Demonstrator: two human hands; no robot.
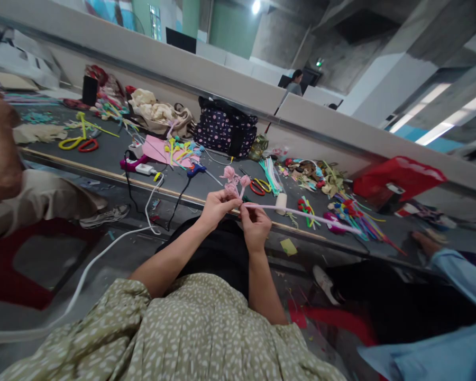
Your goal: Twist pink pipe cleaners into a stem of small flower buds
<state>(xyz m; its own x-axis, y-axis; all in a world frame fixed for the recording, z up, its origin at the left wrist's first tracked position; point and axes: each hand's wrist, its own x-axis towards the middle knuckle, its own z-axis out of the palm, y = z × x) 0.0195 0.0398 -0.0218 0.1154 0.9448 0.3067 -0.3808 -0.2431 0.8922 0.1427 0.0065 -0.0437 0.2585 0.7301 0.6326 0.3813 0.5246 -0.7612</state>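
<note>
Nearest us is our speckled green sleeve (174,328), and above it our two hands meet over the lap. Our left hand (216,206) is pinched shut on the cluster of pink pipe-cleaner flowers (233,181), just below the blooms. Our right hand (255,225) has its fingertips pressed together on the long pale pink pipe cleaner (301,212), which runs out to the right over the table edge (103,172). We judge that the free end could snag the white roll (281,203) or the bright pipe-cleaner pile (357,214) beside it, and a hard pull could bend the flower stems. A blue glue gun (196,169) and its cords lie close ahead, the red scissors (257,187) just beyond the flowers. Other people's arms sit at both sides, crowding our elbows
</note>
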